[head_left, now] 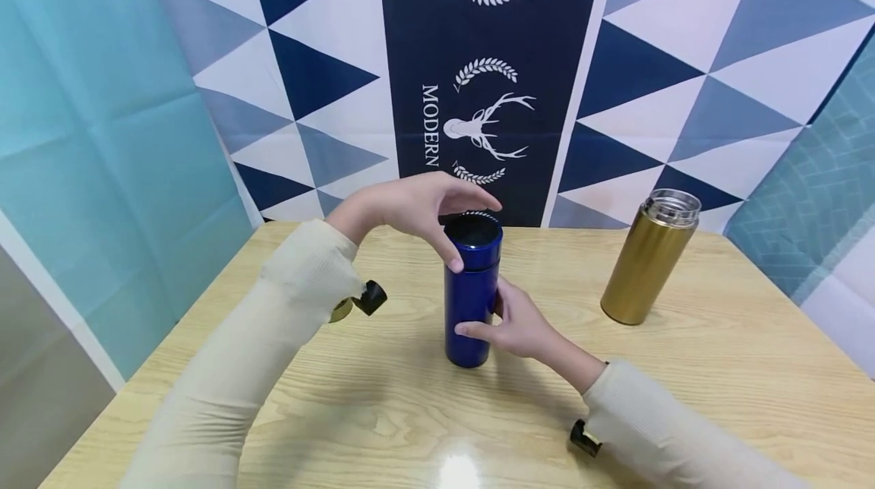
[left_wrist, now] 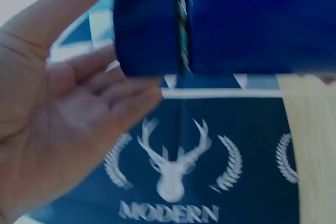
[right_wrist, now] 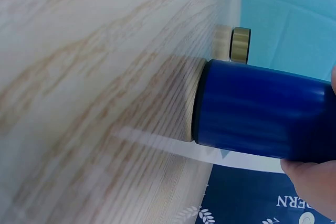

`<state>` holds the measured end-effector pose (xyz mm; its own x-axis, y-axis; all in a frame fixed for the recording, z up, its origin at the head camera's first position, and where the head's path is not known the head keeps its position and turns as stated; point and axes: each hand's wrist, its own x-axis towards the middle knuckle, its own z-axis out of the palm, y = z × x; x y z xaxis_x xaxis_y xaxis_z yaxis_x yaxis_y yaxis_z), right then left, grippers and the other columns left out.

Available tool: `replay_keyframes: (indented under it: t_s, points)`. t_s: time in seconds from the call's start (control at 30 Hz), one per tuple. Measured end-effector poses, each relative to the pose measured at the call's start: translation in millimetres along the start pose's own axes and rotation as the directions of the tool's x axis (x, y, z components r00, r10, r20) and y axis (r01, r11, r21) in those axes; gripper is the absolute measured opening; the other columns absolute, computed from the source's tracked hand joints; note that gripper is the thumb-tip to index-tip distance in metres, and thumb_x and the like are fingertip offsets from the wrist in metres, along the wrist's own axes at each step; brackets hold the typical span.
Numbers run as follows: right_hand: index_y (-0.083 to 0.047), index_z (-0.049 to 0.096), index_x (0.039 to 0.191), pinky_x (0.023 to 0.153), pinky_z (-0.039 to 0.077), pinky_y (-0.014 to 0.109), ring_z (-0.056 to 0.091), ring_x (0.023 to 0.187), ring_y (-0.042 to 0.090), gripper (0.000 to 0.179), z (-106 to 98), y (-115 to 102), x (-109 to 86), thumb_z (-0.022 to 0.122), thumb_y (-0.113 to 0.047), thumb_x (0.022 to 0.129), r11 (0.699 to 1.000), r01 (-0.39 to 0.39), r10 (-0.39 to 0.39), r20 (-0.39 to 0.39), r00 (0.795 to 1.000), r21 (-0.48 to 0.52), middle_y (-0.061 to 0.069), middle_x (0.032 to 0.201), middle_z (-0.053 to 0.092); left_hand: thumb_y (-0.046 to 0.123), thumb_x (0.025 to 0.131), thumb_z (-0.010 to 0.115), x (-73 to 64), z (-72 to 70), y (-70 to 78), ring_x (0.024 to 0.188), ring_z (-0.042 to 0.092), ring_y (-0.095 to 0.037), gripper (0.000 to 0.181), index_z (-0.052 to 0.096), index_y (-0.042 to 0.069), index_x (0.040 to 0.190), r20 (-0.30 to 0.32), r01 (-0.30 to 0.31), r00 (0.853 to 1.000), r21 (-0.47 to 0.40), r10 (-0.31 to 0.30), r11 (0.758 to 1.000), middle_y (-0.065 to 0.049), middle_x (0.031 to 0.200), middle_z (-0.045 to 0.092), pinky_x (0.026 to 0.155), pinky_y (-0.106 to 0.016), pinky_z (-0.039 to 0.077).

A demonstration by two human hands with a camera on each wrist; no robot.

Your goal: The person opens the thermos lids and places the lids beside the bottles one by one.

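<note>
A dark blue thermos (head_left: 470,314) stands upright in the middle of the table, with its blue lid (left_wrist: 147,24) on and a thin seam below it. Around the thermos body, low down, my right hand (head_left: 516,322) wraps its thumb and fingers; only part of that hand (right_wrist: 315,184) shows in the right wrist view. Over the lid arches my left hand (head_left: 427,212), thumb beside the lid's near side and fingers spread above it. A gap shows between those fingers and the lid in the left wrist view; whether the thumb touches is unclear.
To the right stands a gold thermos (head_left: 636,269) without a lid, its steel neck showing. A gold lid (right_wrist: 240,45) sits on the table at the left, mostly behind the left sleeve in the head view. Patterned cloth (head_left: 492,94) hangs behind the wooden table (head_left: 410,428).
</note>
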<state>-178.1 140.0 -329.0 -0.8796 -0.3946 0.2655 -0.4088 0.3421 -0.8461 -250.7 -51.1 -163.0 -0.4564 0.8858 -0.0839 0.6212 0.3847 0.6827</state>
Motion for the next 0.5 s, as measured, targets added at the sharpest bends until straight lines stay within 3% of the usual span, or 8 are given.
replay_keyframes:
  t_s: [0.13, 0.23, 0.5]
  points:
    - [0.000, 0.043, 0.136, 0.094, 0.054, 0.037, 0.064, 0.111, 0.031, 0.068, 1.7, 0.7, 0.9, 0.077, -0.011, 0.079, 1.000, 0.007, -0.007, 0.008, 1.000, 0.022, 0.020, 0.126, 0.061, 0.001, 0.071, 0.082, 3.9, -5.6, -21.6, 0.137, 0.047, -0.019, 0.077, 0.047, 0.002, 0.140, 0.040, -0.058, 0.997, -0.182, 0.066, 0.982, -0.011, 0.146, 0.050, 0.114, -0.032, 0.038]
    - [0.000, 0.042, 0.137, 0.095, 0.054, 0.037, 0.064, 0.111, 0.031, 0.068, 2.6, 0.4, 1.4, 0.077, -0.012, 0.079, 0.999, 0.010, -0.011, 0.017, 1.000, 0.036, 0.020, 0.127, 0.061, 0.000, 0.072, 0.081, 5.2, -6.2, -29.9, 0.130, 0.054, -0.021, 0.073, 0.049, 0.002, 0.138, 0.052, -0.062, 0.996, -0.249, 0.077, 0.967, -0.011, 0.142, 0.054, 0.109, -0.033, 0.044]
    - [-0.001, 0.042, 0.137, 0.096, 0.054, 0.038, 0.064, 0.112, 0.030, 0.068, -0.8, 1.3, 0.1, 0.078, -0.013, 0.079, 0.999, -0.017, 0.017, 0.009, 1.000, 0.028, 0.019, 0.127, 0.061, 0.004, 0.070, 0.083, 11.0, -7.1, -20.5, 0.114, 0.066, -0.019, 0.068, 0.057, 0.007, 0.133, 0.045, 0.015, 0.999, -0.199, -0.007, 0.980, -0.009, 0.130, 0.064, 0.101, -0.033, 0.051]
